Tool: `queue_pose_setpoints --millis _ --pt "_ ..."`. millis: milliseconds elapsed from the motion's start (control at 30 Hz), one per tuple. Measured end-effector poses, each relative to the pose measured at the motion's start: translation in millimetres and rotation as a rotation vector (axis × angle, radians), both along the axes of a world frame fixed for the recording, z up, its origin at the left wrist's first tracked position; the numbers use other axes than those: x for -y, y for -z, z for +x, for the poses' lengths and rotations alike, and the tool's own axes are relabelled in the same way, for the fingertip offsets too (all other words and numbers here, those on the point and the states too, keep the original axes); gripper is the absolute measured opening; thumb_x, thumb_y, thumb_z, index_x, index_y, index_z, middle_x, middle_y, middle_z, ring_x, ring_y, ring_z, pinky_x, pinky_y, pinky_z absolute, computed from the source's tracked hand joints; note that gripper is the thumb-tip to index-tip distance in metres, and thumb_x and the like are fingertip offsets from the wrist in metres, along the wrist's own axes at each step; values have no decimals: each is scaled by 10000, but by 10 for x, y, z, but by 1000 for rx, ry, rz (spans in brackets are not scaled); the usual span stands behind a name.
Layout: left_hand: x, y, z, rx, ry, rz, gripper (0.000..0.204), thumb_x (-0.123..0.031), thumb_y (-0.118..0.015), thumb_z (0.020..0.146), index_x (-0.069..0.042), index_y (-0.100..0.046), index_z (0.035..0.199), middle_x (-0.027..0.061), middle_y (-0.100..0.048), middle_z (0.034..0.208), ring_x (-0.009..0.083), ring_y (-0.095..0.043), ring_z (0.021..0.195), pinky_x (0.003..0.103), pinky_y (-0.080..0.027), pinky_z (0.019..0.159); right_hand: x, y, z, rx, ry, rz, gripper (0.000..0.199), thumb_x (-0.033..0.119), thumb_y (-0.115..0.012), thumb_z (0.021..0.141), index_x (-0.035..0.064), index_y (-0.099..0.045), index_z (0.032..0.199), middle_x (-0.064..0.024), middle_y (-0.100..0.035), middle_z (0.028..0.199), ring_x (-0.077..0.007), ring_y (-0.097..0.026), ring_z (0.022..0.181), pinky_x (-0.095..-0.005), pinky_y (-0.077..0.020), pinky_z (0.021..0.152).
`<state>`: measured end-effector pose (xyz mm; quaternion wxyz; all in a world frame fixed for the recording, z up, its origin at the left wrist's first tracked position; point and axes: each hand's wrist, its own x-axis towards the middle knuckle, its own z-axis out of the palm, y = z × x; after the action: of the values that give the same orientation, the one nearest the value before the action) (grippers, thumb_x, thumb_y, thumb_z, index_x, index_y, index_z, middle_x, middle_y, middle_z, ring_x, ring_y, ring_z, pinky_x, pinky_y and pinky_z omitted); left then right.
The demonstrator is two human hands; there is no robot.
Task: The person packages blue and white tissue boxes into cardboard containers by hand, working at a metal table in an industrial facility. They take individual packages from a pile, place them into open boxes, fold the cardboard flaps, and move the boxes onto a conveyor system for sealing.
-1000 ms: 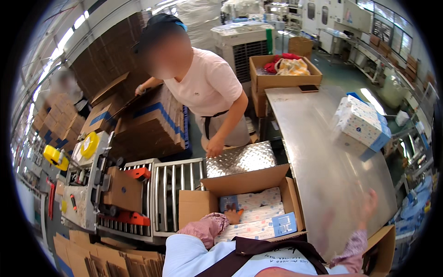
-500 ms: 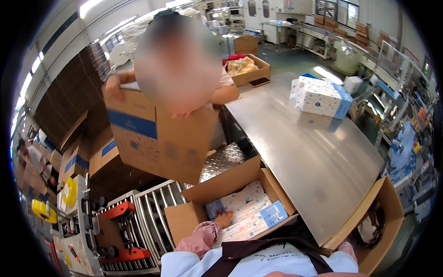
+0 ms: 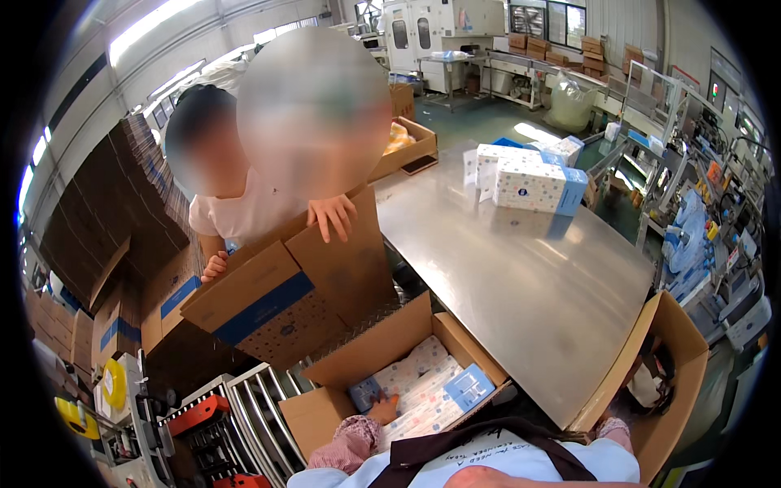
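My left hand (image 3: 381,409) reaches into an open cardboard carton (image 3: 321,411) in front of me. It lies on the white patterned packs (image 3: 425,400) with blue ends inside, fingers apart, gripping nothing that I can see. At the lower right, my right hand (image 3: 603,422) is by the edge of another open carton (image 3: 686,351); the sleeve shows, but the fingers are mostly hidden. Dark straps and pale cloth (image 3: 651,382) are inside that carton.
Across from me a co-worker holds a large brown carton (image 3: 277,315) with a blue band. Patterned packs (image 3: 529,183) stand on the metal table (image 3: 504,268). A roller conveyor (image 3: 259,411) and an orange-red machine part (image 3: 199,415) are at left; stacked flat cartons (image 3: 106,203) stand behind.
The co-worker's carton has turned and spread open, with their hands now at its upper edges. My head view has shifted slightly. My left hand stays on the packs.
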<state>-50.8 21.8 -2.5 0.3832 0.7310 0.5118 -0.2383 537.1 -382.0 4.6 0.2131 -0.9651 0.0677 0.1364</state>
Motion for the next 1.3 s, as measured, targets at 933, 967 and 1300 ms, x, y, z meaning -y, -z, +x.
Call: queue_pose_setpoints --millis 933,967,1300 --pt "108 -12 -39 -25 25 156 884 -505 -669 730 -214 -213 1429 349 -76 1444 628 -195 1240 540 -327 1021 -5360 -2547 -985 528 -1739 672 354 109 -695 676 57 -615 1017 -131 -594 1012 -305 -550 985 -377 -436 898" --pt "76 -28 -14 -86 75 140 862 -480 -662 744 -218 -208 1429 355 -55 1443 625 -227 1229 536 -319 1028 -5708 -2579 -458 513 -1717 620 380 99 -695 667 49 -608 1034 -147 -586 1063 -310 -531 1044 -375 -416 929" --pt "-700 -2074 1345 386 155 80 468 -224 -511 895 -69 -410 1325 215 -570 1131 387 -551 1005 452 -451 860 -7309 -2603 738 764 -1595 16 1112 271 -885 383 84 -378 1355 -198 -549 1115 -364 -506 1092 -414 -424 917"
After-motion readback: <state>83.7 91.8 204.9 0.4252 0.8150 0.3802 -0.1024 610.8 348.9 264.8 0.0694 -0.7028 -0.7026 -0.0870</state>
